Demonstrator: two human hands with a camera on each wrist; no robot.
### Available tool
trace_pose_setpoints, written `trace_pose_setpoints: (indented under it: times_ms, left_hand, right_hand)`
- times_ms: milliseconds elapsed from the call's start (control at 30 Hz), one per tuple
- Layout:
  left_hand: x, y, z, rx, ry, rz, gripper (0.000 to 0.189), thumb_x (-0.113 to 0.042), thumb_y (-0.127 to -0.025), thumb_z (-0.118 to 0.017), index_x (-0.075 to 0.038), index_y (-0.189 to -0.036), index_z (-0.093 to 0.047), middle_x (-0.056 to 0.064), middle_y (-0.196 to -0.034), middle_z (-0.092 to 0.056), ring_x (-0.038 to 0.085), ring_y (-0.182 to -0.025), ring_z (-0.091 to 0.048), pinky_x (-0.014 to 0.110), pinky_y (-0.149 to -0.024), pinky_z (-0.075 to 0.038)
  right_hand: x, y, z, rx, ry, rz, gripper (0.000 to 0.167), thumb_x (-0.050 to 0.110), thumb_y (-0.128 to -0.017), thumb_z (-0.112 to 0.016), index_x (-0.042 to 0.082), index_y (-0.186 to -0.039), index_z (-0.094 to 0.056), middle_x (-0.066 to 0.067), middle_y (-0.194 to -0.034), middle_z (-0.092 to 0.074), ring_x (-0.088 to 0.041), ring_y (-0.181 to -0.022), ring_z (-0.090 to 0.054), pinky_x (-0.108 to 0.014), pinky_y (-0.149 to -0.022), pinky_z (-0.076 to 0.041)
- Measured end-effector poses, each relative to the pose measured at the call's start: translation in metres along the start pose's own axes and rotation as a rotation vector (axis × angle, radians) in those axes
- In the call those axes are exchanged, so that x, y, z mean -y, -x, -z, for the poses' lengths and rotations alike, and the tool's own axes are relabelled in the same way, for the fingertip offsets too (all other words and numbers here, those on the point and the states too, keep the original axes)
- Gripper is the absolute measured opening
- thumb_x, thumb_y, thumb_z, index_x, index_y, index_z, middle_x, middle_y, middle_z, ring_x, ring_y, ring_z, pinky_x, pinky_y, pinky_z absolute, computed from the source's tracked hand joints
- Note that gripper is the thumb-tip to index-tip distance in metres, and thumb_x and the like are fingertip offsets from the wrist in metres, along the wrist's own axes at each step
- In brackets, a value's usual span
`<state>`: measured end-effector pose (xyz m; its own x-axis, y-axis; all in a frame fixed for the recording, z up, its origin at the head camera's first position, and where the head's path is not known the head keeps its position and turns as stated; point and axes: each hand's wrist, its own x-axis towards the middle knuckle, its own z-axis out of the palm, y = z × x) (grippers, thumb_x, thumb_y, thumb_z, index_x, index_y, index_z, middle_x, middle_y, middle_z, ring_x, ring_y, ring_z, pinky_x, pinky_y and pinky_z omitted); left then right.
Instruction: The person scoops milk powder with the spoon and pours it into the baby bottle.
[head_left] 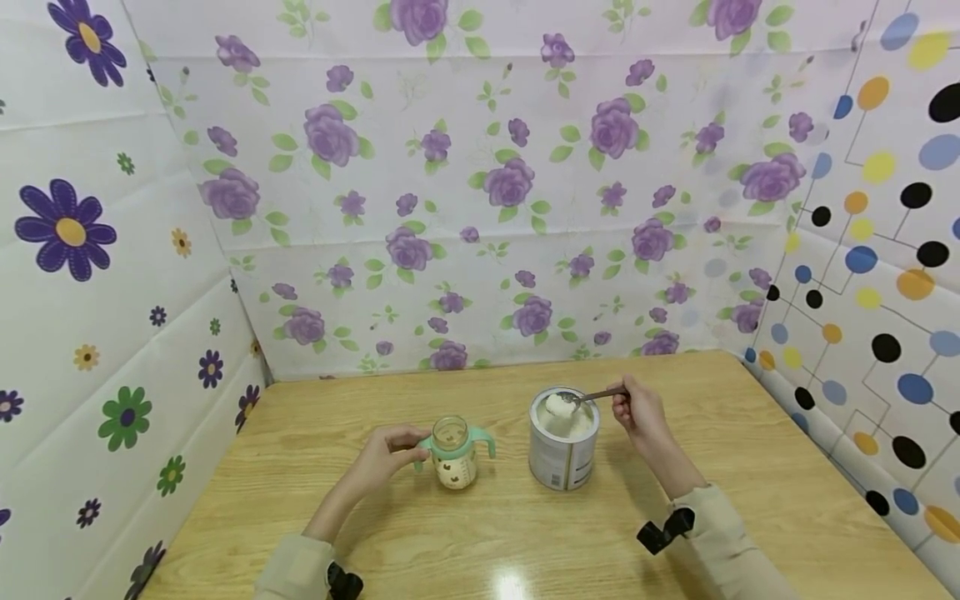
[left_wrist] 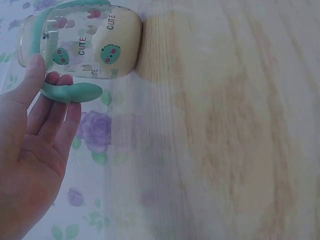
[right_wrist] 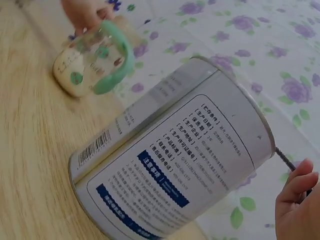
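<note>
"Since you have the head view, what's the right hand (head_left: 637, 414) doing?"

"Gripping a spoon (head_left: 602, 394) of white powder (head_left: 560, 407) at the mouth of an open can (head_left: 550, 460); the bottle (head_left: 456, 473) stands left of it on the table (head_left: 427, 542)."

"Left wrist?"

"Left hand (left_wrist: 37, 150) pinching the bottle's green handle (left_wrist: 77, 93)."

"Right wrist?"

"The can's printed label (right_wrist: 185, 155), bottle beyond."

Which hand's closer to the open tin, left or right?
Right. The right hand is just right of the tin, holding a spoon over its mouth. The left hand is farther left, gripping the bottle's handle, with the bottle between it and the tin.
</note>
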<state>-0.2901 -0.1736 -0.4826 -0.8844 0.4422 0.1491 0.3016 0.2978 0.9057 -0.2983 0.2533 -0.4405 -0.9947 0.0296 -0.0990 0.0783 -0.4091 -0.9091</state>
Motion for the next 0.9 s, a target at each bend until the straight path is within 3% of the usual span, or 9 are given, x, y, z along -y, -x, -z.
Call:
trace_pose_setpoints:
  times_ms: [300, 900]
  left_hand:
    - [0.000, 0.000, -0.001, -0.007, -0.006, -0.025, 0.035, -0.018, -0.091, -0.067, 0.000, -0.121, -0.065, 0.019, -0.113, -0.067, 0.007, -0.092, -0.068, 0.029, -0.082, -0.058]
    - [0.001, -0.001, -0.001, -0.010, -0.018, -0.002, 0.036, -0.020, -0.090, -0.068, -0.004, -0.122, -0.065, 0.018, -0.115, -0.067, 0.007, -0.092, -0.068, 0.028, -0.084, -0.057]
  right_hand:
    - [0.001, 0.003, -0.001, 0.001, -0.066, -0.046, 0.044, 0.027, -0.107, -0.034, 0.007, -0.079, -0.062, 0.005, -0.059, -0.055, -0.003, -0.045, -0.047, -0.011, -0.039, -0.036]
    - [0.009, 0.002, -0.014, 0.024, -0.080, -0.082, 0.041, 0.020, -0.108, -0.028, 0.006, -0.084, -0.058, 0.005, -0.062, -0.050, -0.002, -0.047, -0.042, -0.012, -0.040, -0.032]
